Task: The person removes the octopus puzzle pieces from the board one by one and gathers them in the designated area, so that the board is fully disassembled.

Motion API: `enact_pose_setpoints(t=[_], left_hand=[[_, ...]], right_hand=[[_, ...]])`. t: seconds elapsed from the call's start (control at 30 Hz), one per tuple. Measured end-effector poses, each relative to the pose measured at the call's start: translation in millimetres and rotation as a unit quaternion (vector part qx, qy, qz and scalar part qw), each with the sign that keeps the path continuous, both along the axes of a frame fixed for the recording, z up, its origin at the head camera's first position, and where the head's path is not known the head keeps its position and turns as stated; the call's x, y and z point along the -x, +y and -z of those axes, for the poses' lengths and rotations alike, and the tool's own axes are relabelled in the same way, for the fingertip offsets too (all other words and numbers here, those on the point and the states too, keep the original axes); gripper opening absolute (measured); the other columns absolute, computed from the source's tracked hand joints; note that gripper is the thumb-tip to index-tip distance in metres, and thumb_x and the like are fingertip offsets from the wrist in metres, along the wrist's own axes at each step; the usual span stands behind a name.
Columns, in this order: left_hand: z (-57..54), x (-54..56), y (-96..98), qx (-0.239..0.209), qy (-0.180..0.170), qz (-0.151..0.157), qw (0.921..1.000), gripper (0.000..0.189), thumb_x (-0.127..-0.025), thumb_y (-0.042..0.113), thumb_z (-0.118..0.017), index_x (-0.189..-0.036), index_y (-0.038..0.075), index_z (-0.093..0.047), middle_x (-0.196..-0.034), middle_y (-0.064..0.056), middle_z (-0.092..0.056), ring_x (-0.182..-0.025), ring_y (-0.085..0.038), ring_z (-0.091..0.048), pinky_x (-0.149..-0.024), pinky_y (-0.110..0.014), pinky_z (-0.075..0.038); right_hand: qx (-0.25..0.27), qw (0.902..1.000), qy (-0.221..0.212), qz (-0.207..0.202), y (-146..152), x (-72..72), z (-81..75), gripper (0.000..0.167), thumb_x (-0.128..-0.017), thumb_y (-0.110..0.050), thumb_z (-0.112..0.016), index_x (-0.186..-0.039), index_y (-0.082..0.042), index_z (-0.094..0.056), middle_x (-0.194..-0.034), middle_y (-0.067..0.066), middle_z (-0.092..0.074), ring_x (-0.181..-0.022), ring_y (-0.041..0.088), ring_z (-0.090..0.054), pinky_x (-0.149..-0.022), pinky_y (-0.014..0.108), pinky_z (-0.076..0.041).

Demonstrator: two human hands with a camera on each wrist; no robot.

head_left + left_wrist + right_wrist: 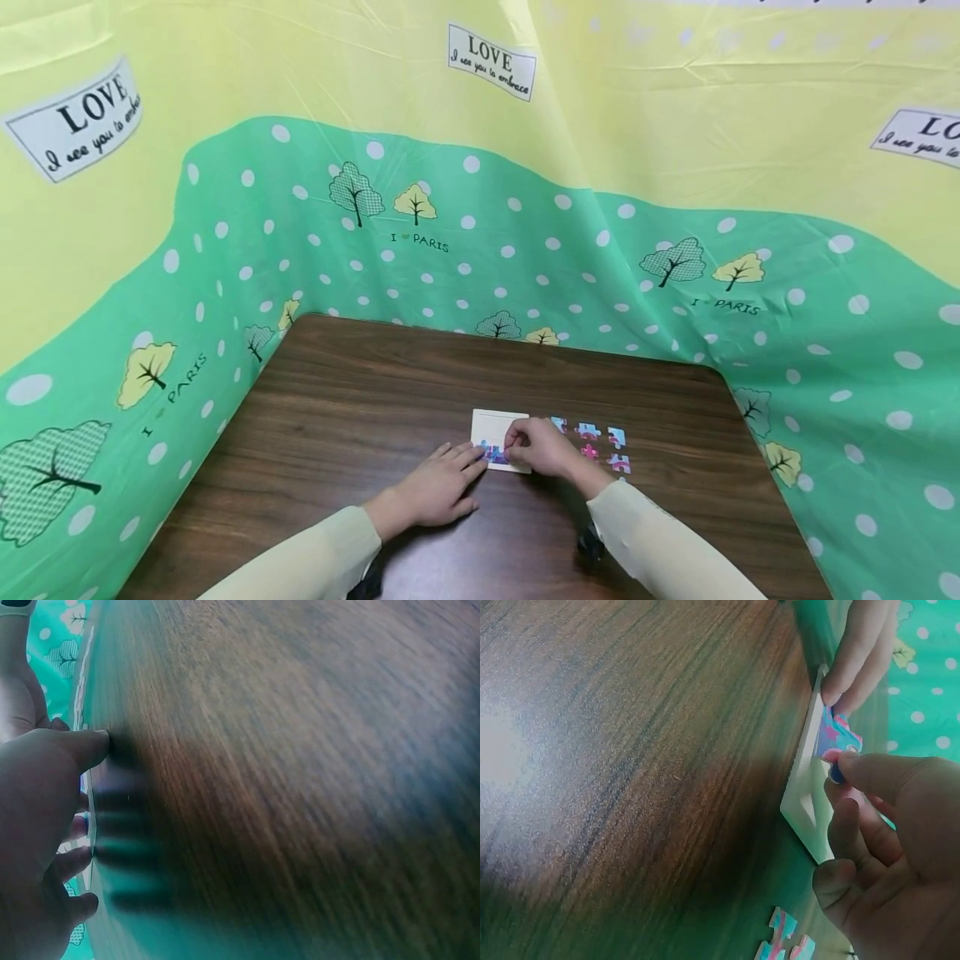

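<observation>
A small white puzzle tray [489,423] lies on the table, with a few joined blue, purple and pink jigsaw pieces [492,454] along its near edge. My left hand [441,485] rests flat at the tray's left side, its fairly straight fingertips touching the joined pieces. Over the tray's right part, my right hand [546,446] pinches a jigsaw piece [836,775] between thumb and forefinger. In the right wrist view its dark blue edge shows right beside the joined pieces; the fingers hide most of it. The left wrist view shows the left fingers spread along the tray edge.
Several loose jigsaw pieces [588,431], blue and pink, lie to the right of the tray, some partly behind the right hand and wrist. The dark wooden table [375,392] is bordered at the back and sides by a green and yellow printed curtain [420,283].
</observation>
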State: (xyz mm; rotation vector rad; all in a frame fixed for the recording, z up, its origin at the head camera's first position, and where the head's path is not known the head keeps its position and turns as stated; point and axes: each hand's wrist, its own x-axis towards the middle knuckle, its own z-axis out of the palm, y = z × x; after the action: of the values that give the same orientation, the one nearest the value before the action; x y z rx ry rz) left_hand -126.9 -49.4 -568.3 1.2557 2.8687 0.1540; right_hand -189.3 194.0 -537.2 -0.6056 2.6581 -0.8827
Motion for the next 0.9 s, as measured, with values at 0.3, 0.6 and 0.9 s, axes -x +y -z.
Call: enact_pose_setpoints(t=[0.3,0.6,0.9], left_hand=[[-1.5,1.0,0.4,0.008,-0.007,-0.007,0.9999,0.068,-0.099,0.051,-0.059,-0.154,0.012,-0.049,-0.161,-0.006,-0.044,-0.149,-0.027,-0.041,-0.117,-0.054,-0.039],[-4.1,-0.5,0.7,0.006,-0.017,-0.009,0.9998,0.068,-0.100,0.051,-0.058,-0.155,0.011,-0.047,-0.163,-0.006,-0.041,-0.149,-0.028,-0.040,-0.117,-0.054,-0.038],[-1.8,-1.0,0.4,-0.002,-0.020,-0.007,0.9998,0.069,-0.100,0.050,-0.058,-0.156,0.010,-0.045,-0.163,-0.007,-0.040,-0.149,-0.029,-0.041,-0.117,-0.055,-0.038]], right_hand=[[0.023,0.9996,-0.001,0.016,12.9,0.6,-13.7,0.009,-0.091,-0.011,-0.077,-0.085,-0.014,-0.071,-0.077,-0.007,-0.065,-0.072,0.008,-0.058,-0.064,0.024,-0.049],[0.031,0.9984,-0.017,0.044,46.9,-5.1,-17.7,0.006,-0.093,-0.014,-0.076,-0.089,-0.015,-0.071,-0.080,-0.004,-0.066,-0.072,0.011,-0.058,-0.061,0.025,-0.049],[0.026,0.9978,-0.009,0.060,85.2,-16.7,-21.4,0.005,-0.097,-0.017,-0.072,-0.099,-0.016,-0.077,-0.086,-0.007,-0.069,-0.075,0.010,-0.059,-0.065,0.024,-0.051]])
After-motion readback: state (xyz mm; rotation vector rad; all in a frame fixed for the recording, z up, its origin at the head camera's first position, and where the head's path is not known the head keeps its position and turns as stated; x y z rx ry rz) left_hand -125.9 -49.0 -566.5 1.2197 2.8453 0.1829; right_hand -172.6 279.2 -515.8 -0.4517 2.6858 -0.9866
